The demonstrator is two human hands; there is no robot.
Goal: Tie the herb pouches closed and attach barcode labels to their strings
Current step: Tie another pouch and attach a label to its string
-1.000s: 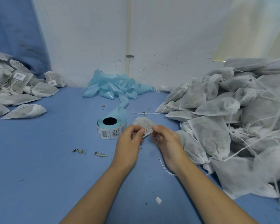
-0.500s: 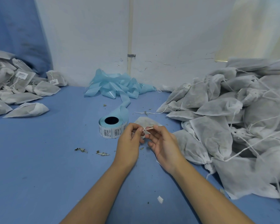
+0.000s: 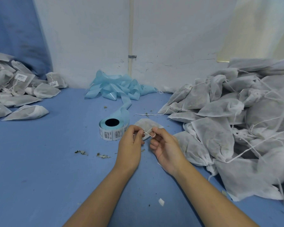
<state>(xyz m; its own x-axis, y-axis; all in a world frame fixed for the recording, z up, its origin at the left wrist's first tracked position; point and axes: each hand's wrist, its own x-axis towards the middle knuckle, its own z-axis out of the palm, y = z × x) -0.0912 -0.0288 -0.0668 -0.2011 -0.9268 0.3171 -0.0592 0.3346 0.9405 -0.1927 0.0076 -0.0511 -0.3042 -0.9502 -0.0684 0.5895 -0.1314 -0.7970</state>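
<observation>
light: soft, even | shadows: faint | edges: wide-angle bowed, slightly blurred

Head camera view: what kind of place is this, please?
Probably a small packing workshop: a heap of herb pouches on the right, a roll of barcode labels on the blue table, labelled pouches at left.

Blue work surface with herb pouches and a label roll

The blue surface [image 3: 39, 161] carries a large heap of white drawstring pouches [image 3: 236, 122] on the right and a smaller pile of labelled pouches [image 3: 18, 90] at far left. Near the middle stands a roll of barcode labels [image 3: 112, 129], its pale blue backing strip [image 3: 120, 89] trailing to a crumpled mound by the wall. A single pouch [image 3: 147, 124] lies just right of the roll. Dried herb scraps [image 3: 102, 155] are scattered in front, and a small white paper bit [image 3: 161, 202] lies nearer the viewer.
</observation>
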